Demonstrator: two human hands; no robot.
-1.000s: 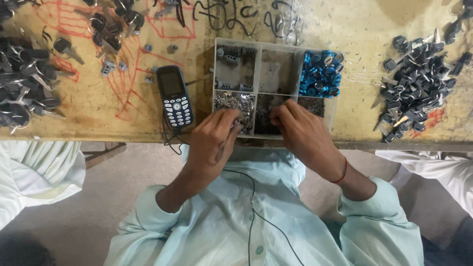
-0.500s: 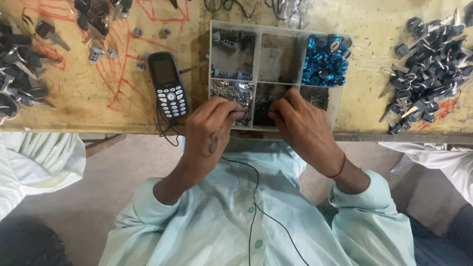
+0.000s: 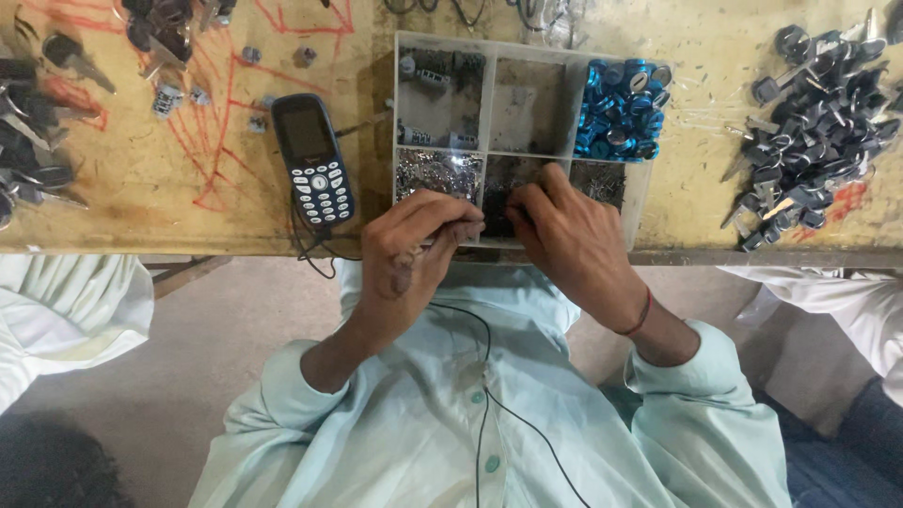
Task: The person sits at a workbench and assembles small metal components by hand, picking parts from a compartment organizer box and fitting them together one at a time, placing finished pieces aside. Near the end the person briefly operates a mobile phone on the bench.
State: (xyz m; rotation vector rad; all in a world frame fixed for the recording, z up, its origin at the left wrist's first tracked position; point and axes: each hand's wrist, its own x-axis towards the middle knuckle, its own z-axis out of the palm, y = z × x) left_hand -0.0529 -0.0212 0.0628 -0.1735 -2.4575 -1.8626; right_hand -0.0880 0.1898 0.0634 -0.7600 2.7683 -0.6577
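Note:
A clear plastic compartment tray lies on the yellow worktable near its front edge. One back compartment holds blue round caps, and a front one holds tiny silver parts. My left hand and my right hand meet over the tray's front middle compartment. Their fingertips are pinched together around something small and dark, which is too small to identify. The fingers hide most of that compartment.
A dark push-button phone lies left of the tray, its thin cable running down my shirt. Black-headed keys are heaped at the right, with more dark keys at the left. Other people's pale sleeves flank me.
My hands have stayed at the tray's front compartments, and the fingertips have drawn closer together. The view has shifted slightly over the table.

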